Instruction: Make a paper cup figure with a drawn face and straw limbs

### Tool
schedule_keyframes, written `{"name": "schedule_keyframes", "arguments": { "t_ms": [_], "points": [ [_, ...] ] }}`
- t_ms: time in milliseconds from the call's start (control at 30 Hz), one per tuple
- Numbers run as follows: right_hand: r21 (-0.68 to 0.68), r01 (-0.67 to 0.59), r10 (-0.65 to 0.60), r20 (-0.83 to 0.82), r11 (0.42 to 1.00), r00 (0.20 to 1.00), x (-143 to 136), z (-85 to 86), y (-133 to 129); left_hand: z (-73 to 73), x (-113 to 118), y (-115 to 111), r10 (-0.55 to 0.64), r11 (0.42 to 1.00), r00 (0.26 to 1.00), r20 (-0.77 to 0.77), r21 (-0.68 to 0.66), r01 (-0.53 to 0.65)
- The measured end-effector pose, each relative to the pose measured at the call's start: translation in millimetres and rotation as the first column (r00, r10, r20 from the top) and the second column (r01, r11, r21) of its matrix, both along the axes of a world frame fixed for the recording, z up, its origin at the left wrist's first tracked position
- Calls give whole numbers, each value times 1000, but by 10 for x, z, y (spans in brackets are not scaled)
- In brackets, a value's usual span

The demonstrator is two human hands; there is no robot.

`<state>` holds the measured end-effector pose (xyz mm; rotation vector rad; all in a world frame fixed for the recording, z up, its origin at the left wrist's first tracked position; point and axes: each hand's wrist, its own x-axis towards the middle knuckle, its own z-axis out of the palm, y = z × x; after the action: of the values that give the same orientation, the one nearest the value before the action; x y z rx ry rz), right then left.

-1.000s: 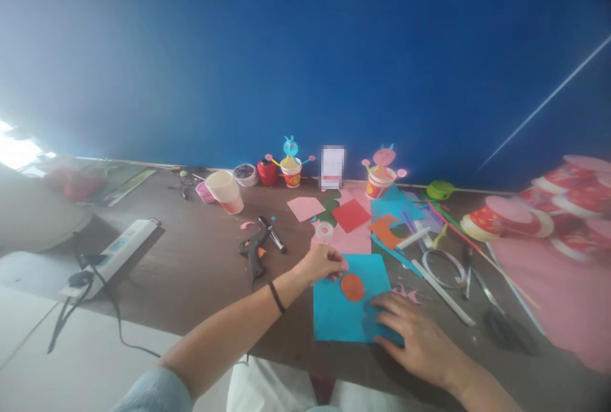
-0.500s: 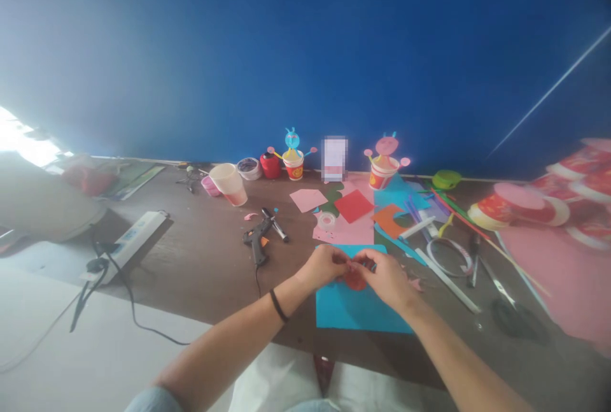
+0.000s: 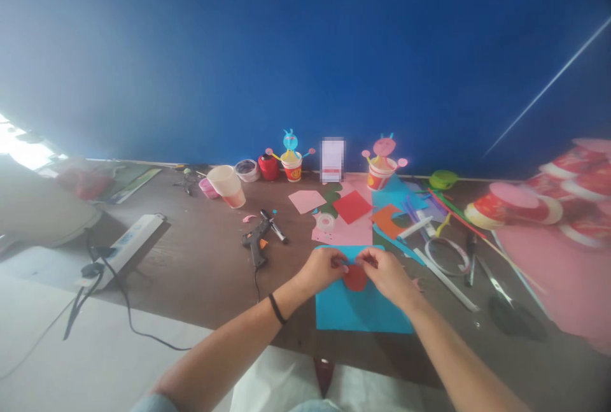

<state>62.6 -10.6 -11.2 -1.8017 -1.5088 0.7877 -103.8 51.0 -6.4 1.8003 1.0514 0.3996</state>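
Observation:
A red paper disc [image 3: 355, 278] lies over the blue sheet [image 3: 363, 316] at the table's front. My left hand [image 3: 327, 268] is at the disc's upper left, thumb and fingers pinched together. Opposite it, my right hand [image 3: 382, 268] is closed in a similar pinch at the upper right of the disc. A narrow gap parts the two sets of fingertips. Whatever small thing is between them is too small to make out.
A glue gun [image 3: 256, 240] lies left of the blue sheet, and scissors [image 3: 506, 297] lie to the right. Decorated cups [image 3: 292, 170] and a propped phone-like screen [image 3: 333, 160] stand along the wall. A power strip [image 3: 128, 246] is at the left, stacked red cups [image 3: 577, 176] at the right.
My fingertips have moved slightly apart from each other. More of the red disc shows below them, and it stays over the blue sheet.

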Motion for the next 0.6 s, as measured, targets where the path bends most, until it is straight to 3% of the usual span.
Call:
{"name": "schedule_keyframes", "arguments": {
  "t_ms": [267,600],
  "points": [
    [72,28,-41,181,997,983,154,-86,-67,-4,-33,23,27,999,1000,15,-16,-27],
    [189,10,-60,259,982,964,48,26,-132,67,-13,-70,64,985,990,122,-165,-43]
  ]
}}
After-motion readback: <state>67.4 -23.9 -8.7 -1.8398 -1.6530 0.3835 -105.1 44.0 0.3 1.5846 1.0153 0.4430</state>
